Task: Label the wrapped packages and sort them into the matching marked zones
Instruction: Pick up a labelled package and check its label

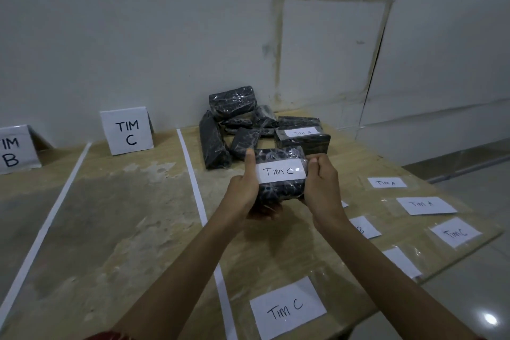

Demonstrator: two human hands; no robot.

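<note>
Gripped a package with both hands, clear of the bench and just in front of the pile. Wrapped the left hand round its left end, thumb upright and pressed at the edge of the label (pen-written "Tim C"). Curled the right hand round the right end, fingertips at the label's other edge. Held it right of the white strip, so outside the zone fronted by the TIM C sign.

Found the pile heaped against the wall: dark, film-wrapped packages, tilted and leaning on one another. Found a Tim A package lying flat at the pile's right side, label up. Saw a TIM B sign at the far left (cut off by the frame), with a second strip between the two signs' zones.

Spotted loose slips on the bench's right part: a big Tim C slip near the front edge, two Tim A slips further back, another Tim C slip between. Could not read three more, partly hidden behind the right forearm.
</note>
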